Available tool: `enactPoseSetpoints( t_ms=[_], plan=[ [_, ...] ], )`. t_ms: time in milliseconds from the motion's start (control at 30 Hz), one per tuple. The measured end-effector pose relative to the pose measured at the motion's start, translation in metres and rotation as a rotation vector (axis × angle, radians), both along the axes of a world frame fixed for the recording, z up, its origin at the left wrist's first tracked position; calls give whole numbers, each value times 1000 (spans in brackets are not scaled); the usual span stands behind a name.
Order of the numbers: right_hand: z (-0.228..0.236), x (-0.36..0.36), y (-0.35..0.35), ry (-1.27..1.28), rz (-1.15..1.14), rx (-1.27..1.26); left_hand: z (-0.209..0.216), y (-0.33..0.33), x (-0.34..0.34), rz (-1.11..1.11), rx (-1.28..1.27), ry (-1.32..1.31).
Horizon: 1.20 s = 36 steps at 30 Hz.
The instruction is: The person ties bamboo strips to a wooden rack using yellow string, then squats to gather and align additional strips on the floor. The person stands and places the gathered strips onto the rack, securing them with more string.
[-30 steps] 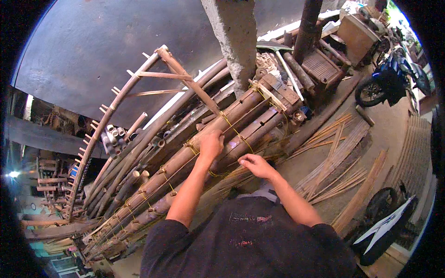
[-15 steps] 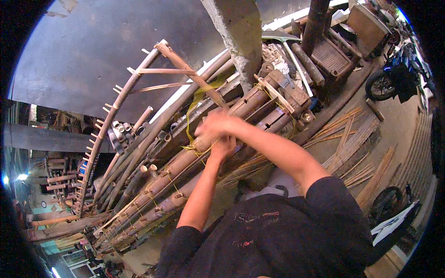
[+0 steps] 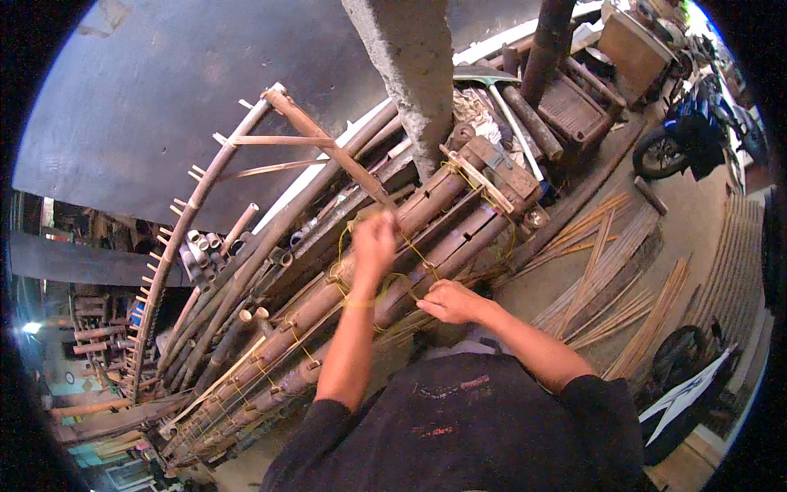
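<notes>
Two long bamboo poles (image 3: 283,343) lie side by side, running from lower left to upper right in front of me. Yellow cord (image 3: 334,279) binds them at several places, with loose loops around my hands. My left hand (image 3: 375,243) is over the far pole, its fingers curled and a little blurred; what they hold is hidden. Nearer to me, my right hand (image 3: 451,302) is closed in a pinch beside the near pole, with the yellow cord at its fingertips. One length of cord slants across the poles between my hands.
A curved bamboo frame with pegs (image 3: 193,193) rises at left. A rough concrete post (image 3: 414,82) stands beyond the poles, near a wooden block (image 3: 496,164) at their far end. Bamboo strips (image 3: 586,271) lie on the floor at right, below a motorcycle (image 3: 697,139).
My hands were together over the far pole and are now apart. The right has drawn back toward me and to the right; cord now stretches across the poles.
</notes>
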State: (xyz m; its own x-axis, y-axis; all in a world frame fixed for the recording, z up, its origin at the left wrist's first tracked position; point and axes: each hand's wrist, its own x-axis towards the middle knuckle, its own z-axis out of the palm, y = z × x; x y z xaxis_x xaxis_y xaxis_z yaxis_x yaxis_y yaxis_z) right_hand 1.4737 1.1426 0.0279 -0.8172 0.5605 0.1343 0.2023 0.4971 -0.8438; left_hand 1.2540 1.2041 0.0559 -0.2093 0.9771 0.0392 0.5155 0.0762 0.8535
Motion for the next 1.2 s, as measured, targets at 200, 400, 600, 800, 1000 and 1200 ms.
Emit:
enactPoseSetpoints(
  t_ms=[200, 400, 600, 800, 1000, 1200],
  plan=[
    [26, 15, -13, 65, -146, -307, -61, 86, -51, 228, 170, 501],
    [-18, 164, -50, 1555, -1061, -1268, 3, 25, -38, -95, 56, 390],
    [-70, 195, -174, -438, -728, -567, 76, -222, -64, -679, -705, 316],
    [-45, 129, -190, -421, -365, -132, -33, -352, -46, -347, -792, 55],
    [6, 121, -183, -438, -203, -440, -101, -340, -27, -298, -743, 37],
    [16, 117, -184, -348, -68, -454, -136, -355, -48, -267, -760, 57]
  ],
)
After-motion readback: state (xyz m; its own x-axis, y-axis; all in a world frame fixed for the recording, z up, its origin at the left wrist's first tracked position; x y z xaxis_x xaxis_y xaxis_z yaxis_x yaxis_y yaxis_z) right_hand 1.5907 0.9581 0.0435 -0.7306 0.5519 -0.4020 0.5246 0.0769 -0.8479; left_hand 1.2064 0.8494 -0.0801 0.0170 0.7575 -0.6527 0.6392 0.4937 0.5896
